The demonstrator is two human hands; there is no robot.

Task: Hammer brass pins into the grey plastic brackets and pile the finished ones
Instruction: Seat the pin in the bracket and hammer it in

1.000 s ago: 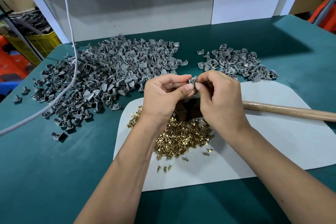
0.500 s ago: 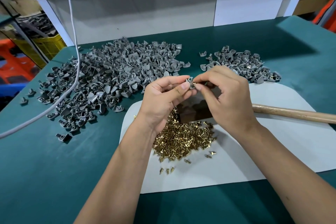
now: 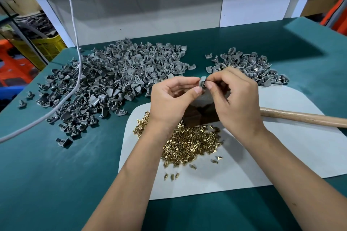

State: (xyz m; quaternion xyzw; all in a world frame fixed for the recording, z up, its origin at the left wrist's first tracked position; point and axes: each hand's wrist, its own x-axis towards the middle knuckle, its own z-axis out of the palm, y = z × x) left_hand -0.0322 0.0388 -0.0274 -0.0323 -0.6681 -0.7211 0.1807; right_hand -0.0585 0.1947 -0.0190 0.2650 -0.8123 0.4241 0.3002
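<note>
1. Compared with a second ago, we see our two hands held a little higher over the dark block (image 3: 201, 116), with the same small grey bracket (image 3: 203, 83) between them; the piles on the table (image 3: 56, 184) have not changed.
2. Our left hand (image 3: 171, 100) pinches the bracket between thumb and forefinger, the other fingers curled loosely under.
3. Our right hand (image 3: 235, 97) meets it from the other side, thumb and forefinger pinching at the bracket's face. We cannot tell if a pin sits between those fingertips.
4. Below both wrists lies the heap of brass pins (image 3: 189, 142) on a white sheet (image 3: 281, 155), with a few strays nearer to us.
5. Beyond our left hand spreads the big pile of grey brackets (image 3: 112, 77); beyond our right hand sits the smaller pile (image 3: 249, 65), where bits of metal show in some pieces.
6. A wooden handle (image 3: 304, 118) runs out to the right from behind our right hand, resting on the sheet.
7. A grey cable (image 3: 75, 47) hangs down across the big pile, left of our left hand.
8. As for containers, a yellow crate (image 3: 47, 47) stands off the table's far left edge; what it holds we cannot tell.
</note>
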